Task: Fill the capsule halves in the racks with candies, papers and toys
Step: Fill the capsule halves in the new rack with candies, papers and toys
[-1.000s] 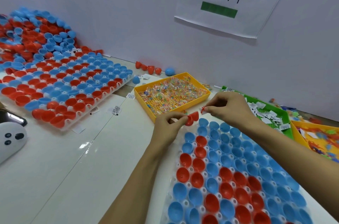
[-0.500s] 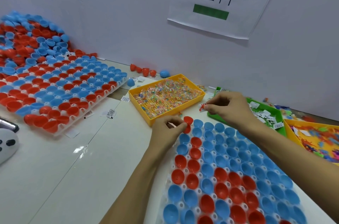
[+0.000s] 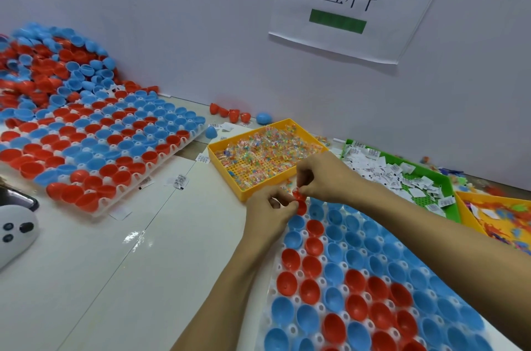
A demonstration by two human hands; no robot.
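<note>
1. Over the last second the two hands have come together. A second ago the right hand [image 3: 324,178] hovered apart from the left, over the far edge of the near rack [image 3: 373,278]; now its fingertips meet the left hand [image 3: 267,212] at a red capsule half [image 3: 300,202].
2. The left hand pinches that red capsule half at the far left corner of the near rack, tilted rather than seated flat in its hole. It has kept its hold there throughout.
3. The right hand pinches something small and red at the rim of the half. Whether it is a candy or a scrap of wrapper is too small to tell.
4. My reading: a first item is being dropped into this half, so filling has only just begun; the other halves in the near rack look empty.
5. Supplies lie just beyond the hands: the yellow tray of candies [image 3: 230,178] touches the rack's far corner, the green tray of papers [image 3: 442,181] sits to its right, and the tray of toys [image 3: 471,218] is at the right edge.
6. A second rack [image 3: 120,178] of halves lies well apart to the left.
</note>
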